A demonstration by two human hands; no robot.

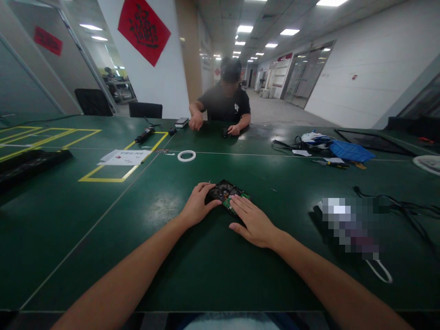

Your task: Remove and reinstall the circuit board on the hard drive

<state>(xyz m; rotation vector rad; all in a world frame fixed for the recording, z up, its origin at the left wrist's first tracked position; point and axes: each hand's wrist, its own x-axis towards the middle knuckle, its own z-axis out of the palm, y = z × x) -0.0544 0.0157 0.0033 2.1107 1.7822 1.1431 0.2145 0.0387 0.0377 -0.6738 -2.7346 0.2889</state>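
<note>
A black hard drive (224, 188) lies on the green table (192, 270) in front of me, its green circuit board (227, 204) facing up. My left hand (198, 204) grips the drive's left side, fingers at the far corner and thumb at the near edge. Across the board's right part lie the outstretched fingers of my right hand (253, 221), the thumb held apart and off the drive. These fingers cover part of the board. Beyond the drive, to the left, a white ring of tape (186, 156) rests flat.
Opposite me sits a person (227, 103) holding a small black item. Left are a paper sheet (125, 157), yellow tape outlines and a black frame-like part (32, 167). Right are a blue tray (351, 151), tools, cables (405, 208) and a blurred-out object with a white strap (380, 271).
</note>
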